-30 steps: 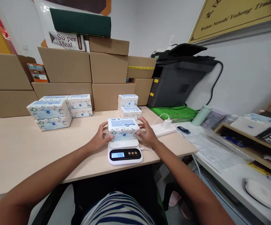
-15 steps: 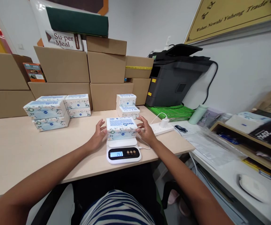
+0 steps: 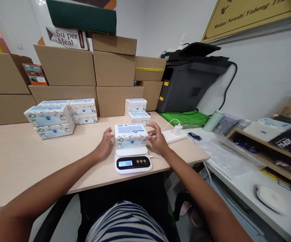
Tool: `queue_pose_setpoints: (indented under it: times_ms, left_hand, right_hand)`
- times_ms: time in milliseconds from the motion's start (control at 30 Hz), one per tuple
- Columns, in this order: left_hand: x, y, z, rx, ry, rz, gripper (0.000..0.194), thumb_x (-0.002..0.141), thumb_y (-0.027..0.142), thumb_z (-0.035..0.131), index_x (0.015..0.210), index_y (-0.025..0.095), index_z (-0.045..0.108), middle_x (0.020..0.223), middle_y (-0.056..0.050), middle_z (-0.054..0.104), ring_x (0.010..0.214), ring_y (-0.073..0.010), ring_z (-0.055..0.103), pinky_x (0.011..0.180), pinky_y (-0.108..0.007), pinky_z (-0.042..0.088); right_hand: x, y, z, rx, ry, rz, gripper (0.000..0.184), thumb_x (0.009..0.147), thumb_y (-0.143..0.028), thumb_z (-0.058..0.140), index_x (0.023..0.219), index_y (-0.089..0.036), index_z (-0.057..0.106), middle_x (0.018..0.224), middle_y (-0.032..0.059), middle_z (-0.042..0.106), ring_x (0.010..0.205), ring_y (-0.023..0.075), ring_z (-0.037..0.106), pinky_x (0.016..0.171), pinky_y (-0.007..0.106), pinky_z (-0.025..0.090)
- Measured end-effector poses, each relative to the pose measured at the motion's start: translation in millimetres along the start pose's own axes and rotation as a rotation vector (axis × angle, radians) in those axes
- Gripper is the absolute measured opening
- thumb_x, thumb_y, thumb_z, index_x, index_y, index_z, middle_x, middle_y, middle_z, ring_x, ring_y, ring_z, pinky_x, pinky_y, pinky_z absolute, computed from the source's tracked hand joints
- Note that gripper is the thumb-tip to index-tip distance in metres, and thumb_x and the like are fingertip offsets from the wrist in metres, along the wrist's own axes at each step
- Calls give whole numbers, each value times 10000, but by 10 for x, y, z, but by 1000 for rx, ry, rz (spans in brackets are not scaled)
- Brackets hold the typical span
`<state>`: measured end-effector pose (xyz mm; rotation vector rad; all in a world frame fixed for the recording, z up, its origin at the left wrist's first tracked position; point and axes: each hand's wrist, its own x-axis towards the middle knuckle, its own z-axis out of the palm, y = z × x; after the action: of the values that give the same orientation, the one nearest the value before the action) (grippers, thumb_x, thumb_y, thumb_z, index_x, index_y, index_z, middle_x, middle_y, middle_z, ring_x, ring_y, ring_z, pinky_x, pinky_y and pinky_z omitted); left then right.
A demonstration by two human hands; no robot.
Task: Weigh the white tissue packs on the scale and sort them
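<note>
A tissue pack (image 3: 131,136) with a blue floral print rests on the platform of a white digital scale (image 3: 132,169), whose lit display shows digits that look like 148. My left hand (image 3: 104,145) is beside the pack's left end, fingers bent and apart, holding nothing. At the right end, my right hand (image 3: 158,138) has its fingers spread, very near the pack; I cannot tell whether a fingertip touches it. Two more tissue packs (image 3: 138,118) are stacked behind the scale. Several others form a stacked group (image 3: 52,117) on the left of the table.
Cardboard boxes (image 3: 67,65) line the table's back. A dark printer (image 3: 191,84) stands at the back right over a green crate-like item (image 3: 183,119). A white power strip (image 3: 174,135) lies right of the scale. A white side desk (image 3: 223,168) holds a wooden organizer (image 3: 261,141).
The scale reading has gone from about 147 to 148. My left hand has drawn slightly away from the pack, and the whole view has shifted a little.
</note>
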<state>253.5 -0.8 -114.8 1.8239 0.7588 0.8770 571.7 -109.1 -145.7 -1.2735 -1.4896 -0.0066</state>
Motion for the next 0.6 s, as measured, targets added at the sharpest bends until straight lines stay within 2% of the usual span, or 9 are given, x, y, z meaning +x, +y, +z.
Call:
queue_pose_setpoints:
  times_ms: [133, 367, 600]
  left_hand:
    - [9, -1, 0, 12, -14, -5, 1063, 927, 1000, 218, 1717, 289, 213, 1851, -208, 251, 1654, -424, 401, 1336, -646, 346]
    - [-10, 33, -7, 69, -49, -43, 994, 1020, 882, 293, 1757, 243, 99, 1861, -222, 217, 1673, -413, 378, 1368, -633, 298]
    - [-23, 43, 3, 73, -39, -40, 1002, 1015, 879, 330, 1762, 236, 146, 1866, -212, 221, 1728, -405, 265, 1403, -611, 225]
  right_hand:
    - [-2, 13, 12, 0, 10, -8, 1065, 909, -959, 514, 1721, -305, 301, 1602, 230, 620, 1056, 328, 772, 932, 559, 660]
    - [2, 6, -3, -4, -2, -15, 1059, 917, -969, 471, 1724, -304, 311, 1593, 226, 625, 1047, 321, 770, 926, 546, 665]
    - [7, -35, -9, 28, -10, 13, 1097, 899, -1008, 399, 1716, -279, 326, 1595, 239, 619, 1064, 317, 769, 942, 523, 654]
